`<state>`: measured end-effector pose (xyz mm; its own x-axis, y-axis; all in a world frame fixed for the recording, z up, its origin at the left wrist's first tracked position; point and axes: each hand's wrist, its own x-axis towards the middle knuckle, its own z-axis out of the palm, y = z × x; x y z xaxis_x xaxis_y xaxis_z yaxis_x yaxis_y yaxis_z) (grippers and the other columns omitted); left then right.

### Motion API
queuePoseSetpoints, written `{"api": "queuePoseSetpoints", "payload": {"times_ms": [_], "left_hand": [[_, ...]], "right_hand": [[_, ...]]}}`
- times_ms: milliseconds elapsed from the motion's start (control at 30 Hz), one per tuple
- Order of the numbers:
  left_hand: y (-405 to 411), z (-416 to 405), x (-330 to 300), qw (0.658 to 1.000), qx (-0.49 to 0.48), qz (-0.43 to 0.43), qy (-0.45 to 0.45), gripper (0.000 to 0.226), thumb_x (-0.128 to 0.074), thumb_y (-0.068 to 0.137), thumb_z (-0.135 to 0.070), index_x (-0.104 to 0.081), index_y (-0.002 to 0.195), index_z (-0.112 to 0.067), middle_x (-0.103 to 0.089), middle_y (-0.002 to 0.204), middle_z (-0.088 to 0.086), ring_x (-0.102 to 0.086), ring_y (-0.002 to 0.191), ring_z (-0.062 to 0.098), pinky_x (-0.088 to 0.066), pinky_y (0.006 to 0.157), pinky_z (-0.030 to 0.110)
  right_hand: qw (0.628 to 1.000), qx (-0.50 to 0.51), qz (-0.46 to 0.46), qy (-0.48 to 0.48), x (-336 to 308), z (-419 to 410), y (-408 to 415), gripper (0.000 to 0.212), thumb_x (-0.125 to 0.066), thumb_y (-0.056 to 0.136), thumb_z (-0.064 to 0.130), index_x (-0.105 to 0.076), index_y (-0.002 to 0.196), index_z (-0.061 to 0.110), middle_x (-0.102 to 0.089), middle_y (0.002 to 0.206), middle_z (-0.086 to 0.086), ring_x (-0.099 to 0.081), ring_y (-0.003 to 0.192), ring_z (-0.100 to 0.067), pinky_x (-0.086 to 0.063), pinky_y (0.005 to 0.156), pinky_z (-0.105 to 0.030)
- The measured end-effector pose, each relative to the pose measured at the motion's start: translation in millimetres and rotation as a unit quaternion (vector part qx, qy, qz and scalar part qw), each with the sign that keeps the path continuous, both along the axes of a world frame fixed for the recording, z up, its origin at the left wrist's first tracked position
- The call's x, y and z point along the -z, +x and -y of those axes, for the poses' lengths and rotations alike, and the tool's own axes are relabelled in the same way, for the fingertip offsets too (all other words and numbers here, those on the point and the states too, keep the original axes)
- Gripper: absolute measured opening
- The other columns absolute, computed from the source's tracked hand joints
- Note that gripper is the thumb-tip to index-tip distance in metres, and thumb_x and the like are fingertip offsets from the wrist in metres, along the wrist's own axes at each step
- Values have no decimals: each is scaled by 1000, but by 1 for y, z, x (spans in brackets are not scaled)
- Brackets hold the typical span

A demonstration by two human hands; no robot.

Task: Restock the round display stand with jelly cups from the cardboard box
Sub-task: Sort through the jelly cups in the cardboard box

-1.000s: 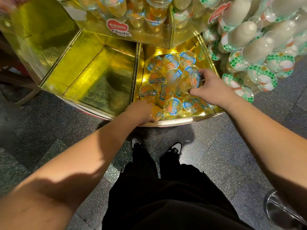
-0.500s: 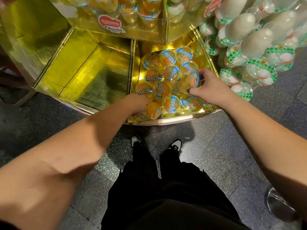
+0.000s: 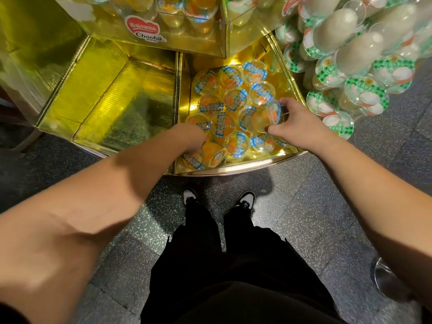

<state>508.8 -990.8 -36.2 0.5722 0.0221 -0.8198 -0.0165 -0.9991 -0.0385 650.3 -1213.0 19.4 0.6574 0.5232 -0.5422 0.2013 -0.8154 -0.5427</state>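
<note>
The round gold display stand (image 3: 236,166) has wedge compartments at floor level. The middle wedge holds several clear jelly cups (image 3: 235,98) with blue-checked lids and orange fruit. My right hand (image 3: 297,123) grips one such cup (image 3: 264,118), tilted on its side, at the wedge's right side. My left hand (image 3: 190,139) reaches down among the cups at the wedge's front left; its fingers are hidden among them. No cardboard box is in view.
The wedge to the left (image 3: 121,104) holds nothing, only gold lining. Green-lidded white jelly cups (image 3: 364,97) pile up on the right. An upper tier (image 3: 177,19) holds more cups. My feet (image 3: 217,199) stand on speckled floor just before the stand's rim.
The camera has dipped and moved closer. My left hand has pushed deeper among the front cups. My right hand keeps the same tilted cup in about the same spot.
</note>
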Motion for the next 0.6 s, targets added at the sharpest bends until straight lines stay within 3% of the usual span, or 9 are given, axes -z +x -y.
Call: {"api": "queuePoseSetpoints", "payload": {"times_ms": [100, 200, 333, 433, 533, 600], "left_hand": [[-2, 1, 4, 1000, 5, -19, -2, 30, -47, 97, -19, -60, 124, -15, -62, 112, 4, -60, 98, 23, -54, 79, 38], [-5, -2, 5, 999, -1, -28, -17, 33, -48, 96, -28, -58, 126, -18, -62, 114, 4, -59, 100, 21, -50, 77, 35], [-2, -2, 3, 999, 5, -35, -11, 35, -47, 97, -13, -58, 131, -19, -61, 117, 4, -59, 102, 22, -47, 72, 32], [4, 1, 5, 999, 15, -45, 4, 29, -48, 98, -15, -62, 124, -16, -61, 109, 2, -60, 97, 23, -50, 73, 35], [-7, 11, 9, 998, 25, -13, 53, 26, -45, 100, -13, -65, 117, -12, -62, 102, 2, -63, 96, 26, -55, 76, 42], [-17, 17, 13, 995, 49, 36, 75, 28, -42, 101, -11, -60, 123, -13, -61, 115, 6, -61, 107, 28, -51, 85, 43]], "right_hand": [[1000, -1, -4, -4, 3, 1, -2, 77, -74, 79, 30, -38, 146, 18, -52, 137, -8, -54, 120, -22, -40, 94, -26], [1000, 2, -13, 0, 6, 2, -2, 78, -75, 77, 31, -40, 145, 19, -54, 135, -8, -55, 119, -22, -44, 102, -34], [1000, 4, -18, 1, 6, 2, -3, 78, -75, 77, 31, -40, 145, 20, -54, 135, -8, -56, 118, -22, -45, 101, -36], [1000, 2, -7, 2, 6, 0, -3, 76, -75, 79, 30, -40, 145, 20, -52, 137, -8, -55, 119, -21, -43, 97, -29], [1000, -1, 1, 2, 6, 0, -4, 74, -74, 80, 29, -39, 145, 20, -51, 138, -7, -55, 117, -21, -38, 90, -25], [1000, 0, 1, 4, 5, 1, -3, 74, -74, 81, 29, -38, 146, 20, -51, 138, -8, -55, 116, -22, -37, 88, -24]]}}
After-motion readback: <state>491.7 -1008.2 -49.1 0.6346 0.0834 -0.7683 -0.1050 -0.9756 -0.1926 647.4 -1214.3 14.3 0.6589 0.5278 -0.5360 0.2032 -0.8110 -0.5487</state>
